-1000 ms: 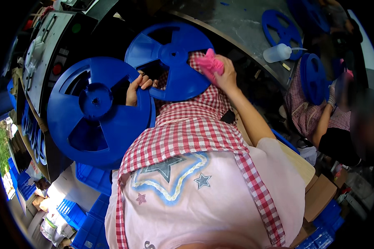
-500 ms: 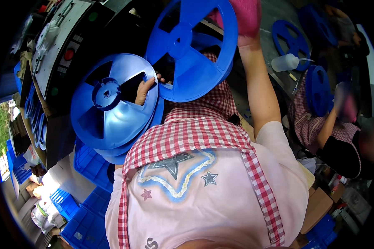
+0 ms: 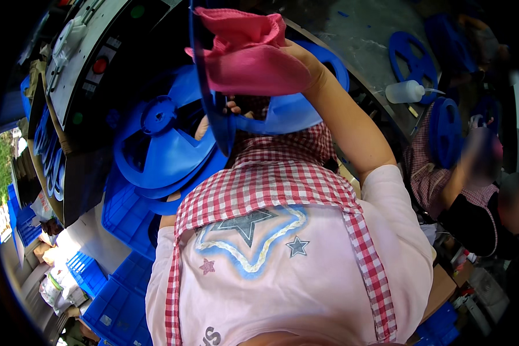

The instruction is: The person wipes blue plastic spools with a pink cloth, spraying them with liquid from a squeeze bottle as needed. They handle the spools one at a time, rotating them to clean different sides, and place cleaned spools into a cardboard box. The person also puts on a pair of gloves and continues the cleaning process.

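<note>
My left hand [image 3: 202,128] is closed around the rims of several blue plastic reel flanges [image 3: 173,151], stacked and tilted at left; its wrist is mostly behind them. Another blue flange [image 3: 205,75] stands almost edge-on beside the stack, its rim by my left fingertips. My right hand [image 3: 301,60] reaches across from the right, closed on a folded pink cloth [image 3: 254,72] that lies against this edge-on flange. The cloth hides most of the right fingers. Below my right forearm, one more blue flange [image 3: 291,112] shows partly, in front of the red checked apron.
A grey worktable [image 3: 352,34] at the far right bears a flange and a white squeeze bottle [image 3: 405,91]. A co-worker [image 3: 467,196] sits at right with blue reels. At left are a machine panel with a red button [image 3: 100,65], a carton [image 3: 78,173] and blue crates [image 3: 121,300].
My right hand has swung left and down with the pink cloth. The flange that faced me has turned edge-on. The stack in my left hand has shifted slightly right and down.
</note>
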A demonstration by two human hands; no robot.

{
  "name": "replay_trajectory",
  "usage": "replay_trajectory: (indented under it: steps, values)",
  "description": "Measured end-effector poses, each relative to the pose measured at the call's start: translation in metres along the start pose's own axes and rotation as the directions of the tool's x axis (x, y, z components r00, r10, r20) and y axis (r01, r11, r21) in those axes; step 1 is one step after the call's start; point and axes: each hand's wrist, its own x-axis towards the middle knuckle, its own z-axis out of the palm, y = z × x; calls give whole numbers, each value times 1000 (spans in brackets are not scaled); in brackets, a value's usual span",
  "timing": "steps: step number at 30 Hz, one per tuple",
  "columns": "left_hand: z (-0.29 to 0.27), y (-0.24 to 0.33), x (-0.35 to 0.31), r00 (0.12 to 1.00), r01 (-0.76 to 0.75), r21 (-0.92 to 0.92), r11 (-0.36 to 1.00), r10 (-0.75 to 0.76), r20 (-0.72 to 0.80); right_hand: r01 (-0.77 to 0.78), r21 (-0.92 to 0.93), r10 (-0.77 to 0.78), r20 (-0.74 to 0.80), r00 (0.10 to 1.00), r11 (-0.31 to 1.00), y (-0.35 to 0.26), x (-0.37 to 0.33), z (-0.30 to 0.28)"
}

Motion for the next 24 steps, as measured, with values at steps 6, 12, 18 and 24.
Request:
replay_trajectory:
  steps: [6,12,18,24]
  values:
    - [-8,-4,13,999,18,-95,995,-13,49,-388,-251,366,-130,922,887,1,-8,37]
    - [-11,-8,41,971,115,-265,957,-51,236,-436,-372,417,-134,899,820,17,-8,42]
    - [-28,-6,54,952,133,-46,990,-115,282,-362,-311,121,-588,800,879,-11,-38,-103]
    - [-12,-3,31,958,150,158,976,-183,220,-610,-331,268,-679,684,720,4,-33,-90]
